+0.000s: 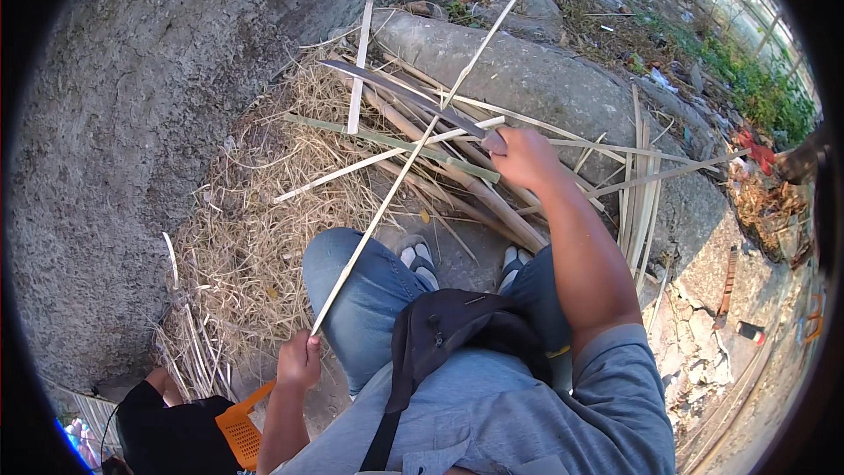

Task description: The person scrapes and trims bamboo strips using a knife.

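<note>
My left hand (pixel 299 359), low on the left, is closed round the near end of a long, pale bamboo strip (pixel 378 220). The strip slants up and away past my left knee, crossing the machete's blade. In my right hand (pixel 527 160) is the handle of the machete (pixel 396 90), its dark blade pointing to the far left. Whether blade and strip touch I cannot tell. Under them lie a green bamboo slat (pixel 387 139), a short pale slat (pixel 360 70) and several bamboo poles (pixel 492 198).
Dry shavings (pixel 264 185) heap beside a rough grey wall (pixel 105 141). A big stone (pixel 492 57) lies beyond. More strips (pixel 642 202) rest at right. A person in black (pixel 167 431) is at lower left, near an orange perforated object (pixel 239 440).
</note>
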{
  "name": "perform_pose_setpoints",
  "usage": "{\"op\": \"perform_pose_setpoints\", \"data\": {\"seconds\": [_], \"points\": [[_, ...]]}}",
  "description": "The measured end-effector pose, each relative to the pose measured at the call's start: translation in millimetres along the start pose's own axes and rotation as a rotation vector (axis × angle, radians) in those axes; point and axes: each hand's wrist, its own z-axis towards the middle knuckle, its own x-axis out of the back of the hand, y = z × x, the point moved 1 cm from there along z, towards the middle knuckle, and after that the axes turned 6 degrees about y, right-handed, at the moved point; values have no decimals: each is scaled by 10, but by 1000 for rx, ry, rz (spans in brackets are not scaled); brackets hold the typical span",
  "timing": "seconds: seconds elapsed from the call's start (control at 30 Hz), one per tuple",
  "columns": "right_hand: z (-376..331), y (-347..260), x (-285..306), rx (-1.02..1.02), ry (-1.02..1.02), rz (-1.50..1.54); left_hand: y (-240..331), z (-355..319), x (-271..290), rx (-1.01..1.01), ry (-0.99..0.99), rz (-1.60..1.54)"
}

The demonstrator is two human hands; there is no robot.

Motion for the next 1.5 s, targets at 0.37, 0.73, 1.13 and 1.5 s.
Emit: {"op": "perform_pose_setpoints", "data": {"seconds": [0.37, 0.73, 1.13, 1.5], "points": [[-289, -463, 47, 351, -242, -179, 26, 18, 60, 2, -24, -51], [71, 164, 80, -106, 89, -125, 17, 76, 117, -11, -40, -61], [-281, -275, 63, 496, -120, -137, -191, -409, 179, 6, -68, -156], [-60, 181, -7, 80, 79, -209, -411, -521, 274, 125, -133, -47]]}}
